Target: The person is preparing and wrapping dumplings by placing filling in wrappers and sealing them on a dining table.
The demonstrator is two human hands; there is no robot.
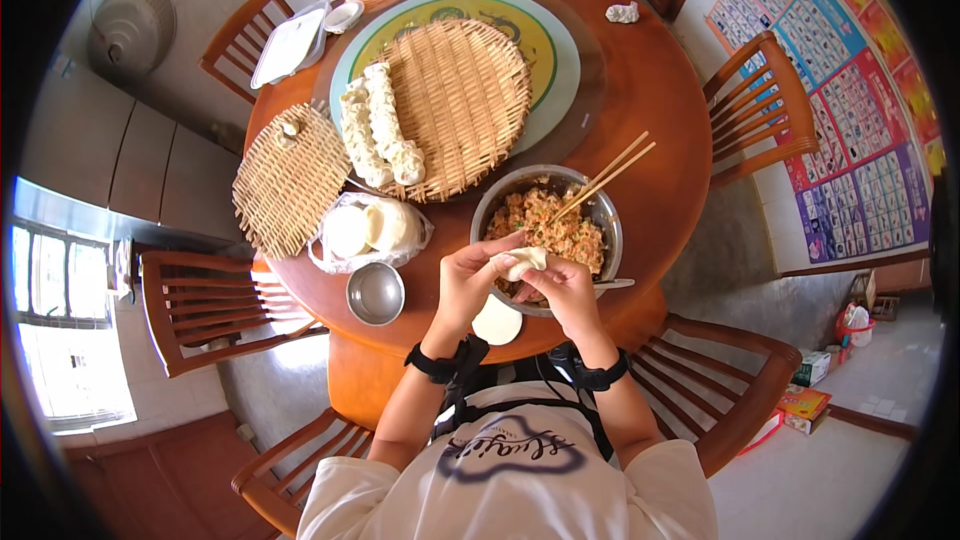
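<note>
Between the fingertips of both hands is a pale folded dumpling [523, 261], above the near rim of a steel bowl [480, 219]. My left hand [474, 270] pinches its left side, and my right hand [568, 289] grips its right side. Inside the bowl lies an orange-brown minced filling [577, 236] with green bits. A pair of wooden chopsticks [604, 176] leans in the filling. A light-coloured handle [615, 283] juts over the bowl's right rim. One round dough wrapper [497, 321] lies on the table below my hands, partly hidden by my left wrist.
Two rows of dumplings [382, 124] rest on a woven bamboo tray [465, 97] atop the turntable [566, 82]. Left of it is a smaller woven mat [289, 180]. Nearby stand a plastic bag of wrappers [371, 229] and a small metal bowl [376, 294]. Wooden chairs [757, 105] surround the round table [652, 165].
</note>
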